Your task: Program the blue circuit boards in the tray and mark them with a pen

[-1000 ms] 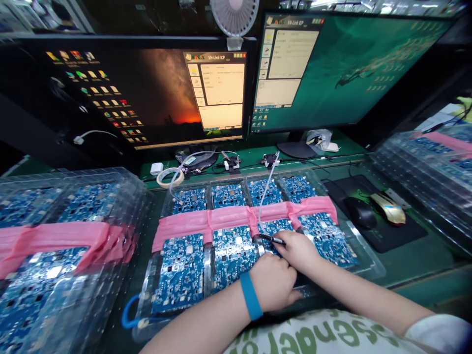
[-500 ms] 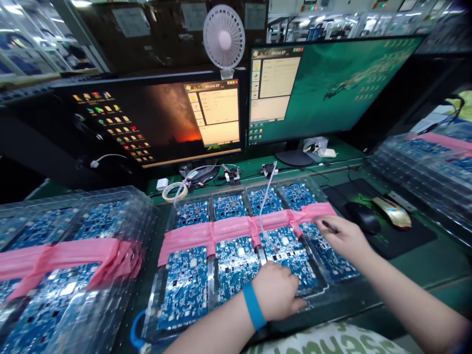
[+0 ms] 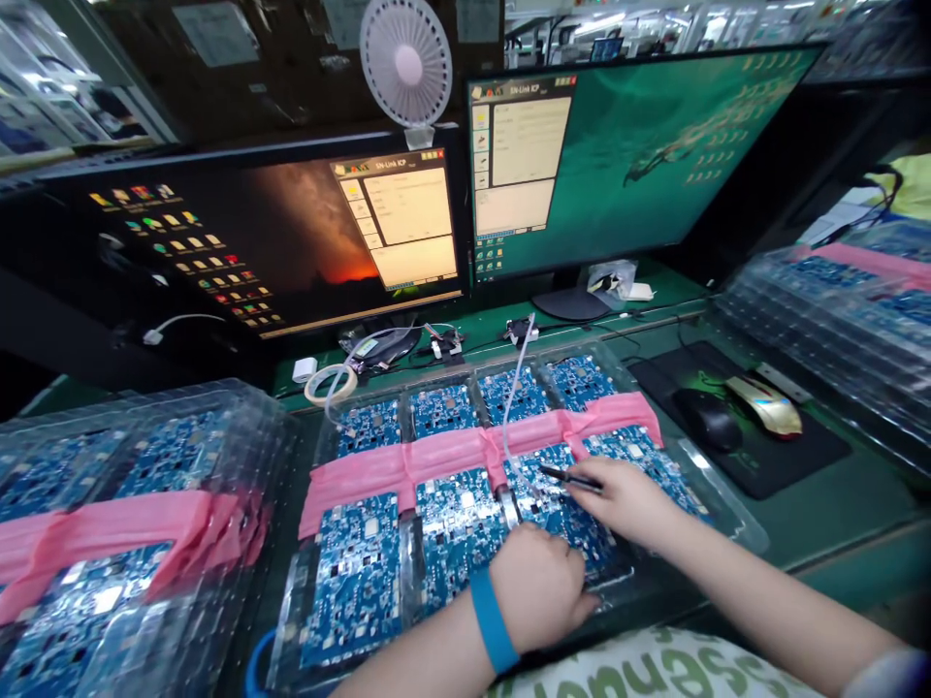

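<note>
My right hand (image 3: 618, 499) pinches a slim black pen-like tool (image 3: 574, 478), its tip pointing left over a blue circuit board (image 3: 574, 523). My left hand (image 3: 542, 582), with a blue band on the wrist, is curled over the lower part of the same board; what its fingers hold, if anything, is hidden. A thin white cable (image 3: 513, 388) runs down to this board, ending near the tool's tip. Several blue boards lie in a clear plastic tray (image 3: 291, 591), with a pink strip (image 3: 443, 456) across them.
Stacked clear trays with boards stand left (image 3: 240, 427) and right (image 3: 771, 291). Two monitors (image 3: 291, 233) (image 3: 640, 145) and a small fan (image 3: 407, 63) are behind. A tape roll (image 3: 331, 385) lies behind the tray; a black mouse (image 3: 709, 419) and a gold mouse (image 3: 763, 405) are on the right.
My right hand has moved left with the black tool, from the rightmost board to the board beside my left hand. My left hand stays at nearly the same spot. The view has shifted slightly.
</note>
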Demonstrator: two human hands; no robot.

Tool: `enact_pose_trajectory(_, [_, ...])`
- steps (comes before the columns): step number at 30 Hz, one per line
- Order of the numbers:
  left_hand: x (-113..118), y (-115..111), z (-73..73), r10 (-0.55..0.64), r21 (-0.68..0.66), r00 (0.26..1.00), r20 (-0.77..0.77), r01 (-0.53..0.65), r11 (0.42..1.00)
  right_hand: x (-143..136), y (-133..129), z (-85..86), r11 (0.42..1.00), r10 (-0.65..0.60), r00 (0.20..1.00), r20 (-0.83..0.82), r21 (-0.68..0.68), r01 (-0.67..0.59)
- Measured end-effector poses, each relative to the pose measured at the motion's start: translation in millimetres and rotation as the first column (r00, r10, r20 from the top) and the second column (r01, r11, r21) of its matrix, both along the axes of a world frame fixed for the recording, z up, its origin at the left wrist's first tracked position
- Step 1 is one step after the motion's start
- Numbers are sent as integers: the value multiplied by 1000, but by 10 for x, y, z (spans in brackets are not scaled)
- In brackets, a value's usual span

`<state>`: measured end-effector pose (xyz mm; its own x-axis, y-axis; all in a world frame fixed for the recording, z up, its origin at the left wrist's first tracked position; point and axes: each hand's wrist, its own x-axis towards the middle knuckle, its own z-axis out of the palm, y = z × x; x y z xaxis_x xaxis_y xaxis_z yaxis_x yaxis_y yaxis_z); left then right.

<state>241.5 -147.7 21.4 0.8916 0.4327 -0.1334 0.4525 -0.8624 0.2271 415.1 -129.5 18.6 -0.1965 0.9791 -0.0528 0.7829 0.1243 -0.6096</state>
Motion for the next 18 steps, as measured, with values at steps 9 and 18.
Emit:
enact_pose_trajectory(9, [-3,-70,-20,4,18,996,85,-6,1000,-471,-29,-96,999,40,924,381,-14,-37])
enact_pose_trajectory(18, [11,-113,-44,57,-71,987,150,-47,996,-413,0,-194,997,-73,900,430,38,62])
